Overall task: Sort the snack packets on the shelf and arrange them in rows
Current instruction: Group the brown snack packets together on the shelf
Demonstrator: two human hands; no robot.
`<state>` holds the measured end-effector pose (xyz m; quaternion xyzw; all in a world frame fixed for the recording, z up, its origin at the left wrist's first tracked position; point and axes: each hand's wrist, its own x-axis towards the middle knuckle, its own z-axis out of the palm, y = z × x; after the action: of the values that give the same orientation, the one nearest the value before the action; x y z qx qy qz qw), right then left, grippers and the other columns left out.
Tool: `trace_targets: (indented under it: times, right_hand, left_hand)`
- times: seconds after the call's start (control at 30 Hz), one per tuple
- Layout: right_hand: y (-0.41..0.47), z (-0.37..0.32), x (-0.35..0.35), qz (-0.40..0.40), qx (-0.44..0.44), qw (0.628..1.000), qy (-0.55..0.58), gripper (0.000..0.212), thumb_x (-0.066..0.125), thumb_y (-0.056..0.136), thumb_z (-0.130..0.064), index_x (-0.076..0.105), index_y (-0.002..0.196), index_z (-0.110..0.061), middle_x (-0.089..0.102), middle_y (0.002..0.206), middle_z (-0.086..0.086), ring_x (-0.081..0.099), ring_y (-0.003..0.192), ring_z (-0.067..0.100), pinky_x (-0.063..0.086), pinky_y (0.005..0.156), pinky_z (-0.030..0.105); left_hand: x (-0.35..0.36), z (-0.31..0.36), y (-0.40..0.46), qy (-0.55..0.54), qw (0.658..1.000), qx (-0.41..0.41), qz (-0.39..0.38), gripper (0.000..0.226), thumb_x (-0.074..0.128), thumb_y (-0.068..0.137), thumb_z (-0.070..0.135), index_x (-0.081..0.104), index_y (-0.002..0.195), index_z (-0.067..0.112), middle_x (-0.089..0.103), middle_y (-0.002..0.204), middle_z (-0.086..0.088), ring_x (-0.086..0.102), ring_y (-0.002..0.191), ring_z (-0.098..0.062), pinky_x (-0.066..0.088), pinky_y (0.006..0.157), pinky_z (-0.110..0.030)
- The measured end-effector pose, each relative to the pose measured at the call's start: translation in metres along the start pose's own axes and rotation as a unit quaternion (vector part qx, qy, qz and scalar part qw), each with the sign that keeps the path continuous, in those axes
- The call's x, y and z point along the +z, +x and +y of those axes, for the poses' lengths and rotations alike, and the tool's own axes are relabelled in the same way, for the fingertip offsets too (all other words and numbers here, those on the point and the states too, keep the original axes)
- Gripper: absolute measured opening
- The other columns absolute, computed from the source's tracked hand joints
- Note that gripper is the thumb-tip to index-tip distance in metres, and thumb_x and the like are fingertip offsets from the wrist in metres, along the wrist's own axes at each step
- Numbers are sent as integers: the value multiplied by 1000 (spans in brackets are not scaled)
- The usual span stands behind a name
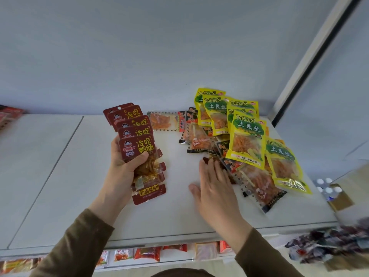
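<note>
Up on the white shelf (60,176), the left hand (121,166) grips a fanned stack of dark red packets (135,136) — long axes running away from the person; the right hand (213,180), fingers straight and together, touches the near edge of the clear-and-black packets (201,140); yellow packets (247,136) overlap them — just right of that hand.

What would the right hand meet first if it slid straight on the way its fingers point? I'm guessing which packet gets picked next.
Probably the dark red packet at the fingertips of the right hand; whether they already touch is unclear.
</note>
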<state>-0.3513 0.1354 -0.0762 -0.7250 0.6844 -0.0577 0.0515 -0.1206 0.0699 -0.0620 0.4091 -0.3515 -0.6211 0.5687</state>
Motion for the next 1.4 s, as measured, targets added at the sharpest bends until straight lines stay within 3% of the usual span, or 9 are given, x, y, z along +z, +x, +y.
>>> trace_targets:
  times: [0.13, 0.33, 0.57, 0.73, 0.83, 0.97, 1.13, 1.3, 1.4]
  right_hand:
    - [-6, -20, 6, -20, -26, 998, 48, 76, 14, 103, -60, -12, 161, -19, -5, 170, 5, -15, 155, 24, -2, 126, 35]
    - [-14, -52, 6, -28, -95, 985, 140, 75, 5, 95, -66, -8, 160, -32, 8, 169, -8, -3, 156, 9, 6, 121, 25]
    - [-2, -37, -4, 20, -69, 954, 292, 46, 41, 107, -31, 33, 153, -32, 43, 147, -15, 34, 139, 3, 32, 116, 24]
    - [17, -19, -11, 135, -23, 981, 140, 32, 64, 93, -12, 61, 124, -17, 60, 122, 0, 52, 117, 20, 51, 100, 34]
    - [23, -15, -12, 136, 20, 988, 69, 35, 66, 93, -36, 57, 120, -16, 58, 117, 2, 50, 109, 21, 53, 87, 33]
    - [30, -10, -12, 95, 36, 994, 43, 67, 60, 94, -51, 43, 146, -12, 55, 137, 6, 44, 125, 29, 42, 104, 39]
    - [37, -8, -23, 83, 65, 988, 111, 81, 71, 89, -48, 28, 154, -23, 47, 146, 4, 42, 135, 26, 48, 99, 35]
    - [31, -11, -47, 128, 73, 983, 111, 71, 67, 95, -31, 26, 153, -32, 50, 132, 5, 62, 79, 18, 50, 56, 28]
    - [26, -16, -63, 245, 36, 958, 147, 63, 61, 99, -23, 31, 154, -29, 53, 141, 5, 68, 100, 22, 59, 75, 32]
  left_hand:
    - [-3, -1, 0, 7, 1000, 7, 1, 64, 69, 92, 1, 48, 131, 47, 77, 113, -5, 77, 96, -36, 62, 67, -51]
    - [-10, 4, 0, 25, 999, 20, 38, 69, 71, 91, 0, 43, 139, 41, 75, 116, 0, 76, 100, -30, 63, 68, -47]
    - [-17, 12, -4, 19, 998, 18, 60, 66, 70, 91, 1, 45, 132, 46, 77, 106, 5, 79, 91, -25, 62, 60, -40]
    - [-18, 15, -7, 22, 997, 10, 70, 70, 71, 91, 3, 40, 140, 42, 77, 104, 8, 78, 91, -24, 62, 61, -39]
    - [-20, 17, -9, 26, 997, 10, 66, 69, 71, 92, 3, 40, 140, 41, 77, 104, 8, 78, 91, -24, 62, 61, -38]
    - [-23, 17, -9, 34, 997, 4, 70, 69, 72, 91, 6, 40, 140, 43, 77, 102, 11, 78, 91, -21, 62, 60, -36]
    - [-22, 16, -11, 35, 998, 2, 52, 66, 71, 92, 4, 42, 136, 44, 78, 103, 8, 79, 90, -25, 62, 61, -38]
    - [-25, 16, -13, 28, 999, -1, 30, 68, 70, 92, 2, 41, 138, 42, 78, 105, 6, 78, 91, -27, 62, 60, -38]
    - [-27, 18, -15, 11, 1000, -9, 11, 68, 69, 93, 0, 43, 137, 45, 75, 117, -5, 76, 100, -36, 63, 69, -48]
